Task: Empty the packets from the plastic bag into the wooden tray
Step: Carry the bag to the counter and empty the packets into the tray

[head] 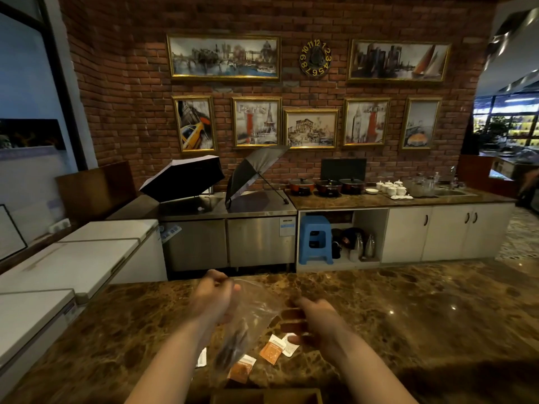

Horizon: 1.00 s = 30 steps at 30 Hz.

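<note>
A brick wall (122,106) fills the far side, hung with 7 gold-framed pictures (224,57) and a round clock (315,59). Below it runs a steel unit (230,240) with 2 open umbrellas (183,177) lying on top, then a white cabinet (446,234) under a stone top carrying 3 lidded pots (329,186) and a group of white cups (390,188). A blue stool (315,239) stands in the cabinet's open bay, beside 2 metal flasks (364,246). White chest freezers (73,266) line the left side.

Nearest is a brown marble counter (423,322), over which both forearms reach. Between the hands hangs a clear bag (250,313), blurred, its mouth uppermost and its lower end drooping toward the counter. Something dark shows inside the lower end; what it is cannot be told.

The left hand (214,295) has its fingers curled, pinching the bag's upper left edge. The right hand (313,319) is curled at the bag's right edge; it looks to grip the plastic, though blur hides the exact contact.

4 packets lie on the counter below the bag: 2 orange ones (272,349), 1 white one (290,348) touching the right-hand orange one, and another white one (201,357) next to the left forearm. At the bottom edge, the rim of the wooden tray (265,393) just shows, near the packets; none of those 4 lies in it.
</note>
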### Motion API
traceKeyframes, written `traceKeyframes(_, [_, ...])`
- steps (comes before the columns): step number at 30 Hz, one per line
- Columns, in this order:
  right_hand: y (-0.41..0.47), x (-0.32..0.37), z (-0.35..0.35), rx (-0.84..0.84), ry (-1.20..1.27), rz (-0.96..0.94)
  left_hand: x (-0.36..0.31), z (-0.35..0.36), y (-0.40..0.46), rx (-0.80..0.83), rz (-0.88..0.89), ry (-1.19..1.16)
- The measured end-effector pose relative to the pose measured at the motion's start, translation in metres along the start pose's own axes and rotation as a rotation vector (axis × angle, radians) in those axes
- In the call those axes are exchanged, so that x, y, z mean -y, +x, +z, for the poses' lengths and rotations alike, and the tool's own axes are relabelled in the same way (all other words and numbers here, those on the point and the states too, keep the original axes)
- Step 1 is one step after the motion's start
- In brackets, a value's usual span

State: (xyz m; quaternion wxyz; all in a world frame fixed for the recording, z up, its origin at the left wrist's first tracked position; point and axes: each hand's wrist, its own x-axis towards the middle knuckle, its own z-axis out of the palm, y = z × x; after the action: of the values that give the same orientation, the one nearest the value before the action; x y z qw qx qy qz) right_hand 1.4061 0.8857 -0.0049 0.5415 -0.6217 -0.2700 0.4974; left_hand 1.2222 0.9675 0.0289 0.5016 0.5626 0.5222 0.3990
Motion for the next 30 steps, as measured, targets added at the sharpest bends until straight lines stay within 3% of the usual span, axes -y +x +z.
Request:
traceKeyframes(7, [0.005, -0.031, -0.013, 0.165, -0.045, 0.112, -0.027, 0.024, -0.006, 0.085, 0.001, -0.089])
traceKeyframes(11, [0.001, -0.03, -0.017, 0.287, 0.153, 0.118, -0.038, 0.022, -0.009, 0.161, -0.048, -0.435])
traceKeyframes(14, [0.003, -0.035, -0.029, 0.372, 0.383, 0.066, -0.037, 0.024, -0.007, 0.19, -0.069, -0.551])
traceKeyframes(17, [0.002, -0.038, -0.04, 0.385, 0.46, 0.033, -0.033, 0.025, -0.008, 0.16, -0.112, -0.62])
traceKeyframes(25, [-0.003, -0.045, -0.067, 0.234, 0.386, 0.062, 0.001, 0.03, -0.001, 0.101, -0.218, -0.463])
traceKeyframes(28, [-0.004, -0.045, -0.079, 0.198, 0.273, 0.06, 0.014, 0.035, 0.012, -0.017, -0.25, -0.298])
traceKeyframes(30, [-0.006, -0.04, -0.087, 0.159, 0.147, 0.05, 0.019, 0.038, 0.019, -0.105, -0.173, -0.188])
